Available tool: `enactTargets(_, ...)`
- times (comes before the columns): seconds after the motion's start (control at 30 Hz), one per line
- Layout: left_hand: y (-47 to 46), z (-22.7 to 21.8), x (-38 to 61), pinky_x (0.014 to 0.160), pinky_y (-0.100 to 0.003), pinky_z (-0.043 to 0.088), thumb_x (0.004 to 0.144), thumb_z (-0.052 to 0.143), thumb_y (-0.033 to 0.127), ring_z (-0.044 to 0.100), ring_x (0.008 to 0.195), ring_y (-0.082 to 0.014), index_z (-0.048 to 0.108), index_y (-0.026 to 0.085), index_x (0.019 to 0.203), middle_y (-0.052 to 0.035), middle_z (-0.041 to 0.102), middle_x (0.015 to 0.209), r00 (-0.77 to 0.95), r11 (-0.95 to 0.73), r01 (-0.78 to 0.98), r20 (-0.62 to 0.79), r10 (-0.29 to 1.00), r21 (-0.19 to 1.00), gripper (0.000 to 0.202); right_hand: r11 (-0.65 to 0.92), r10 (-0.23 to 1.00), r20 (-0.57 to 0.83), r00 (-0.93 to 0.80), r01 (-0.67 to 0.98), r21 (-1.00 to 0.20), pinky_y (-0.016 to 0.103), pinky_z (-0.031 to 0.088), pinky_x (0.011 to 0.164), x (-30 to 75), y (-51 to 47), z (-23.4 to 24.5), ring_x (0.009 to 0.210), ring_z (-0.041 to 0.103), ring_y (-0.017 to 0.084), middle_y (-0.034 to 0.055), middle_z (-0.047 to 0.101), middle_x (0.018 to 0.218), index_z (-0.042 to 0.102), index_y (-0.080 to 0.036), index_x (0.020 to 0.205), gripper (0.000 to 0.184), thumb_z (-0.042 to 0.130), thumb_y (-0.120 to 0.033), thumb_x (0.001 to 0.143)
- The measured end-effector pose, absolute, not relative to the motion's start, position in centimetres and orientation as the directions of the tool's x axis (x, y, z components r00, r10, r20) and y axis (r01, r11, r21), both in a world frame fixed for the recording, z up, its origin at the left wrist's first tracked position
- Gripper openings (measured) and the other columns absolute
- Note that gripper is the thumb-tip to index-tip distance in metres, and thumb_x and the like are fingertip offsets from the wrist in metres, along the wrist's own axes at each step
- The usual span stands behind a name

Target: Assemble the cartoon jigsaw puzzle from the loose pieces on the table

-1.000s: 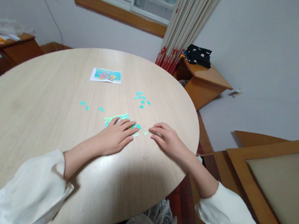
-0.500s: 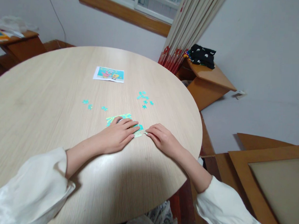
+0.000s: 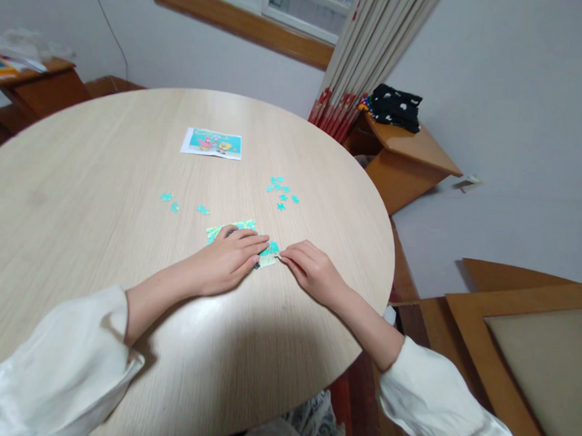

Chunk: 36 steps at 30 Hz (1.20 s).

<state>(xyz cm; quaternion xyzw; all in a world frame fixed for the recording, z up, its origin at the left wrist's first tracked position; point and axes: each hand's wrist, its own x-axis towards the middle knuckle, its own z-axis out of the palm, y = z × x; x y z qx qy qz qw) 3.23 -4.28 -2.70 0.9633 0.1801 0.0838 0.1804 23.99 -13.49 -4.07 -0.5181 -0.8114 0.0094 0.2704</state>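
A partly joined turquoise jigsaw (image 3: 231, 228) lies near the front of the round wooden table (image 3: 97, 245). My left hand (image 3: 229, 261) rests flat on top of it, fingers stretched out and together, covering most of it. My right hand (image 3: 310, 272) sits just right of the jigsaw with its fingers curled, the fingertips pinching a small pale piece against the jigsaw's right edge (image 3: 270, 259). Both arms wear white sleeves.
Loose turquoise pieces lie in a cluster (image 3: 281, 191) behind the hands and in a short row (image 3: 183, 203) to the left. A printed reference picture (image 3: 211, 142) lies farther back. A wooden side table (image 3: 407, 159) with dark cloth (image 3: 395, 107), a curtain and a chair (image 3: 524, 351) stand right.
My right hand has slid left across the table, bringing a small loose piece up against the jigsaw's right edge. My left hand has stayed flat on the jigsaw.
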Motion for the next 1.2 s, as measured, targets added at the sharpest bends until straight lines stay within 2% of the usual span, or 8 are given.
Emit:
enactTargets(0.23,-4.3,-2.9,3.2,0.105,-0.049,0.027,0.098,0.023,0.031,0.043,0.129,-0.0267,0.054,0.017,0.131,-0.0100,0.054,0.138,0.920,-0.873,0.310,0.113,0.375,0.376,0.048,0.490,0.840,0.355,-0.411,0.855,-0.171,0.034,0.050,0.070,24.1,-13.5,-4.1,0.079,0.058,0.020,0.0121,0.068,0.085,0.066,-0.014,0.094,0.030,0.037,-0.021,0.097)
enactTargets(0.47,-4.2,-3.1,3.1,0.104,-0.048,0.027,0.098,0.023,0.031,0.043,0.129,-0.0265,0.053,0.019,0.132,-0.0089,0.054,0.138,0.921,-0.876,0.298,0.128,0.369,0.380,0.047,0.398,0.889,0.312,-0.336,0.903,-0.163,0.036,0.050,0.071,23.4,-14.2,-4.0,0.084,0.058,0.021,0.0120,0.067,0.091,0.067,-0.018,0.095,0.030,0.038,-0.018,0.096)
enactTargets(0.6,-4.4,-2.9,3.1,0.104,-0.049,0.028,0.098,0.025,0.032,0.043,0.128,-0.0270,0.050,0.020,0.134,-0.0093,0.053,0.139,0.926,-0.883,0.300,0.111,0.360,0.361,0.046,0.358,0.908,0.283,-0.308,0.923,-0.143,0.038,0.051,0.070,22.5,-14.7,-3.6,0.083,0.059,0.023,0.0147,0.066,0.093,0.067,-0.015,0.096,0.030,0.037,-0.013,0.094)
enactTargets(0.67,-4.6,-2.8,3.0,0.105,-0.052,0.027,0.098,0.028,0.034,0.042,0.129,-0.0284,0.051,0.024,0.134,-0.0093,0.051,0.140,0.929,-0.893,0.300,0.111,0.353,0.335,0.044,0.356,0.909,0.291,-0.299,0.920,-0.165,0.040,0.052,0.073,22.3,-14.9,-3.5,0.086,0.060,0.024,0.0154,0.067,0.095,0.066,-0.014,0.099,0.028,0.039,-0.012,0.093)
enactTargets(0.77,-4.9,-2.9,3.0,0.106,-0.056,0.024,0.097,0.030,0.037,0.040,0.130,-0.0301,0.053,0.029,0.132,-0.0097,0.048,0.141,0.928,-0.904,0.302,0.122,0.351,0.303,0.043,0.371,0.896,0.362,-0.259,0.884,-0.284,0.040,0.054,0.080,22.7,-15.2,-3.4,0.093,0.061,0.022,0.0128,0.067,0.099,0.064,-0.016,0.106,0.027,0.041,-0.013,0.093)
enactTargets(0.9,-4.9,-3.2,2.9,0.107,-0.056,0.024,0.097,0.029,0.035,0.040,0.130,-0.0300,0.055,0.028,0.130,-0.0101,0.048,0.141,0.928,-0.905,0.303,0.126,0.352,0.298,0.043,0.295,0.886,0.456,-0.089,0.866,-0.405,0.040,0.055,0.084,24.5,-16.0,-3.3,0.096,0.064,0.020,0.0108,0.068,0.102,0.063,-0.018,0.110,0.026,0.042,-0.016,0.094)
enactTargets(1.03,-4.8,-3.1,3.0,0.106,-0.056,0.025,0.097,0.028,0.035,0.040,0.129,-0.0302,0.055,0.027,0.129,-0.0099,0.049,0.140,0.929,-0.903,0.299,0.122,0.349,0.308,0.042,0.141,0.912,0.407,0.045,0.899,-0.415,0.043,0.055,0.084,27.2,-17.1,-3.0,0.093,0.064,0.021,0.0111,0.067,0.099,0.066,-0.019,0.104,0.023,0.046,-0.017,0.092)
enactTargets(1.2,-4.7,-2.7,3.1,0.106,-0.052,0.027,0.097,0.026,0.032,0.044,0.126,-0.0266,0.049,0.022,0.129,-0.0092,0.053,0.136,0.921,-0.877,0.304,0.121,0.370,0.372,0.040,0.001,0.967,0.229,0.111,0.897,-0.442,0.045,0.054,0.086,29.4,-17.9,-2.7,0.099,0.062,0.024,0.0119,0.064,0.108,0.067,-0.019,0.107,0.023,0.058,-0.024,0.087)
